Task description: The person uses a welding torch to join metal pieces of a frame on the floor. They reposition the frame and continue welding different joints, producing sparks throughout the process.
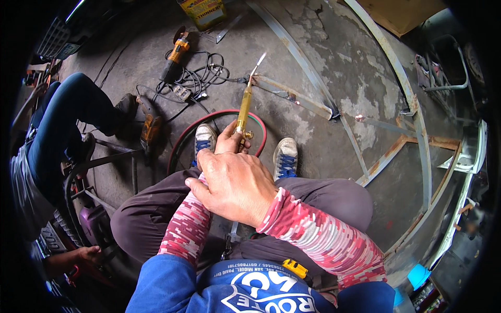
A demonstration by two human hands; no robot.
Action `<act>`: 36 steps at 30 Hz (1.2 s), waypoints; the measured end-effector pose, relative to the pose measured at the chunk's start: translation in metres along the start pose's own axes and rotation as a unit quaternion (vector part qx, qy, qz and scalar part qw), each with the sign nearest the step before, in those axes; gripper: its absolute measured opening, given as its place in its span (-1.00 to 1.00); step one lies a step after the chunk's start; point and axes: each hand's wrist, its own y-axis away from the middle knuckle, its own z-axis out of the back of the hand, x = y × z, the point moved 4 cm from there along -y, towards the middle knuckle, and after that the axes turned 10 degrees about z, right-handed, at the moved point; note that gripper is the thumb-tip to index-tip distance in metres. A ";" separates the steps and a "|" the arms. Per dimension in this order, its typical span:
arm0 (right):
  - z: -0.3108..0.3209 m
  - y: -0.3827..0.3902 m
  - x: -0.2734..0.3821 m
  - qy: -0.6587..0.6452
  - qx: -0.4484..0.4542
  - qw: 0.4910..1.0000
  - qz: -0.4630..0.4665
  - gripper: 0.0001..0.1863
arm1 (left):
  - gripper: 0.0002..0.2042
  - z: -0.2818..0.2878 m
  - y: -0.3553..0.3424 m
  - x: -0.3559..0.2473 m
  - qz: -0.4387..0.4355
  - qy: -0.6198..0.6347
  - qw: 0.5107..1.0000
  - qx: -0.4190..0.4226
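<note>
A brass gas torch (pixel 244 107) points away from me, with a bright pale flame (pixel 261 59) at its thin bent tip. The fingers of my left hand (pixel 227 140) are closed round its lower end, by the valve knobs. Over my left wrist lies my right hand (pixel 237 185), back upward, thumb toward the left. Its other fingers curl down out of sight and seem to clasp the wrist. A red and green hose (pixel 179 140) loops on the floor around my left shoe. Beyond the torch, a rusty angle-iron bar (pixel 292 95) rests on the concrete.
An angle grinder (pixel 176 56), a second power tool (pixel 151 125) and tangled black cords (pixel 209 68) lie left of the torch. A metal can (pixel 204 13) stands far off. A rusty steel frame (pixel 394 156) spreads on the right. Another person's leg (pixel 73 117) is at the left.
</note>
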 end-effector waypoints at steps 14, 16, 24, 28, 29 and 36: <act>0.005 0.016 -0.003 -0.035 -0.048 0.998 0.014 -0.59 | -0.52 -0.006 -0.014 -0.012 0.063 -0.069 0.995 0.015; 0.005 0.015 -0.001 -0.030 -0.084 0.994 0.055 -0.60 | -0.51 -0.012 -0.019 -0.016 0.071 -0.063 0.995 0.039; -0.005 0.007 0.003 -0.041 -0.078 0.995 0.050 -0.61 | -0.49 -0.005 -0.018 -0.008 0.077 -0.085 0.991 0.062; -0.009 0.000 0.007 -0.022 -0.087 0.994 0.058 -0.59 | -0.50 0.001 -0.025 -0.024 0.075 -0.091 0.988 0.104; -0.010 -0.003 0.009 -0.010 -0.085 0.995 0.056 -0.59 | -0.49 0.001 -0.025 -0.030 0.087 -0.096 0.986 0.101; 0.012 0.008 0.005 -0.051 -0.093 0.994 0.042 -0.59 | -0.46 -0.086 -0.012 -0.023 0.019 -0.075 0.982 0.170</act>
